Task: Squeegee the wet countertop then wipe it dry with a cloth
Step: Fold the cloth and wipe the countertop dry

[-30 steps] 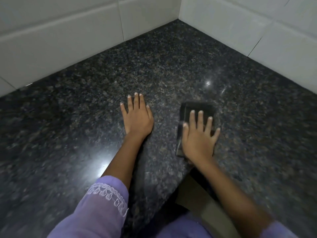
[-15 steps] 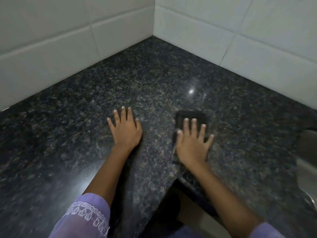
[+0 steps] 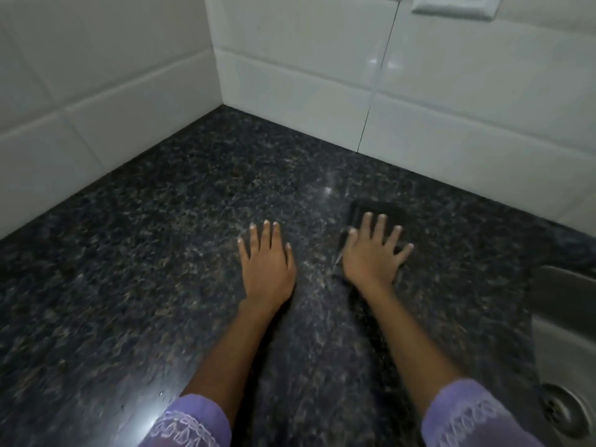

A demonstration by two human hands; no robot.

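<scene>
A dark speckled granite tabletop (image 3: 161,253) fills most of the frame, meeting white wall tiles (image 3: 306,75) in a corner at upper centre. Two bare hands lie on it, palms down, near the middle of the frame.

The right hand (image 3: 371,256), right of centre, presses flat on a dark folded cloth (image 3: 380,209), fingers straight and spread wide. The cloth sits directly beneath this hand and pokes out beyond the fingertips toward the wall at upper right. Its long axis seems to run from lower left to upper right, roughly in line with the forearm. The left hand (image 3: 266,262) rests flat on bare stone just beside it, fingers straight and closer together, holding nothing, probably for bracing. The right hand is therefore the one placed to carry the wiping stroke, with open stone ahead toward the corner and to the left.

Most of the cloth is hidden under the palm, and its dark colour blends into the granite, so its edges are hard to trace. No squeegee is in view. A metal sink (image 3: 567,350) is cut off at the right edge. Purple sleeves (image 3: 190,421) are cropped at the bottom. Motion blur softens the surface; a bright glare and a few droplets show at lower left.
</scene>
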